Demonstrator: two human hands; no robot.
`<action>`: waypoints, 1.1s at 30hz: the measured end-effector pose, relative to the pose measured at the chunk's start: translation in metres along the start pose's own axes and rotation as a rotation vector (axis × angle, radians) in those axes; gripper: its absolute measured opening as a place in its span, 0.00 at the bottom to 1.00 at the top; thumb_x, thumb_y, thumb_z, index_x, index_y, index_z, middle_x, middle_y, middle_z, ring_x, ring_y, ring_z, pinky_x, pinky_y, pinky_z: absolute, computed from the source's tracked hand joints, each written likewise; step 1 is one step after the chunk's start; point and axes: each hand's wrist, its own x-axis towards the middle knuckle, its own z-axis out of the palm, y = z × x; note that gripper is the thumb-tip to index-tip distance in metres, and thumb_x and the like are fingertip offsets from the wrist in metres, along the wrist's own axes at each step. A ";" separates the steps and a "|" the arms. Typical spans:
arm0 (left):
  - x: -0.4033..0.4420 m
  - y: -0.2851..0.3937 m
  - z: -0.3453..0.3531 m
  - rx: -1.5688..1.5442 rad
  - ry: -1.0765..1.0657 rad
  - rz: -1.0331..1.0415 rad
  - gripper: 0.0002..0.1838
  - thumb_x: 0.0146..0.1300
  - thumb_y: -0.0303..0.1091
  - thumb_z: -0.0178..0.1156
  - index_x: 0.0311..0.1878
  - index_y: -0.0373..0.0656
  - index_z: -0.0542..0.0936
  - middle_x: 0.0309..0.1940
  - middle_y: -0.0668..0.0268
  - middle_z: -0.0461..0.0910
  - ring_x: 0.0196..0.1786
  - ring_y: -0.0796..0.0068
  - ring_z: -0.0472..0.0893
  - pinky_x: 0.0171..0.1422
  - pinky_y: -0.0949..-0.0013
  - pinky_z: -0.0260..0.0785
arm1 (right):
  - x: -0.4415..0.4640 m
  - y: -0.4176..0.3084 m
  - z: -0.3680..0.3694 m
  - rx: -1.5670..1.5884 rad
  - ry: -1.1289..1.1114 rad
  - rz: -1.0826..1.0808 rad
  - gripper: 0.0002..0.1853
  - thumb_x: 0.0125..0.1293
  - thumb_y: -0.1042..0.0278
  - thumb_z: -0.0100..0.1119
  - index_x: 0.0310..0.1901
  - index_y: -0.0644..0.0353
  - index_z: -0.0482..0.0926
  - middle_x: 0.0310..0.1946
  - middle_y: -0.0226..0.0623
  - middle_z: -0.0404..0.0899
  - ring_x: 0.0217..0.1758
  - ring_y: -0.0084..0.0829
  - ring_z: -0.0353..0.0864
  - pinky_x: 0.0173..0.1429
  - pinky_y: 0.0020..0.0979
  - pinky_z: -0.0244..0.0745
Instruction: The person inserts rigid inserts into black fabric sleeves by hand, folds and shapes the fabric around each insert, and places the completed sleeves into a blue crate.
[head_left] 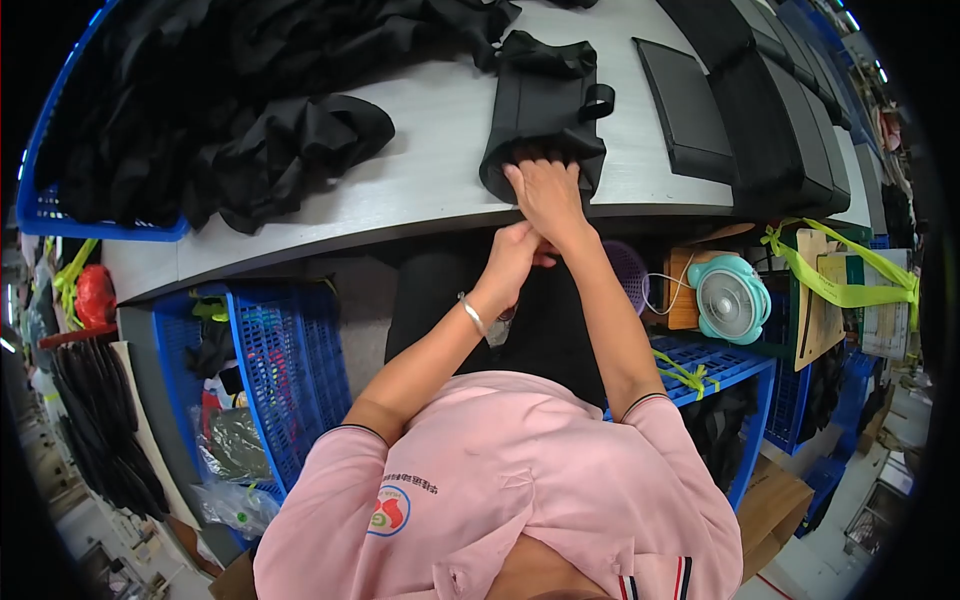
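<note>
A black fabric bag (538, 105) with a small side loop lies on the grey-white table, its near end at the front edge. My right hand (548, 195) is at that near end, fingers curled into the opening and gripping the fabric. Just below the table edge, my left hand (512, 262) sits beside my right wrist, its fingers closed. Whatever it may hold is hidden. A metal bangle (473, 314) circles my left wrist.
A heap of black fabric pieces (290, 150) spills from a blue basket (100, 230) at left. Flat black panels (685, 110) and stacked black cases (790, 130) lie at right. Below the table are blue crates (290, 380) and a turquoise fan (733, 300).
</note>
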 end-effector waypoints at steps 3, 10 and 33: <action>-0.025 0.004 -0.006 0.194 0.214 0.342 0.13 0.73 0.34 0.57 0.53 0.34 0.76 0.42 0.65 0.80 0.40 0.80 0.81 0.44 0.76 0.75 | 0.002 0.001 -0.002 -0.014 -0.009 0.017 0.18 0.74 0.55 0.48 0.39 0.60 0.82 0.34 0.46 0.83 0.42 0.50 0.80 0.58 0.59 0.66; 0.019 0.066 -0.041 0.589 0.512 0.598 0.12 0.63 0.28 0.67 0.46 0.35 0.77 0.33 0.65 0.80 0.32 0.81 0.80 0.33 0.76 0.75 | -0.011 -0.024 -0.002 -0.044 0.004 0.039 0.12 0.69 0.60 0.53 0.41 0.60 0.81 0.38 0.46 0.83 0.47 0.50 0.80 0.60 0.61 0.65; 0.070 0.093 0.083 2.217 -0.781 0.687 0.10 0.49 0.37 0.72 0.28 0.40 0.86 0.30 0.61 0.85 0.43 0.59 0.84 0.51 0.60 0.73 | -0.020 -0.044 0.035 -0.076 0.420 -0.156 0.17 0.63 0.62 0.53 0.47 0.66 0.78 0.45 0.48 0.77 0.53 0.46 0.76 0.64 0.67 0.63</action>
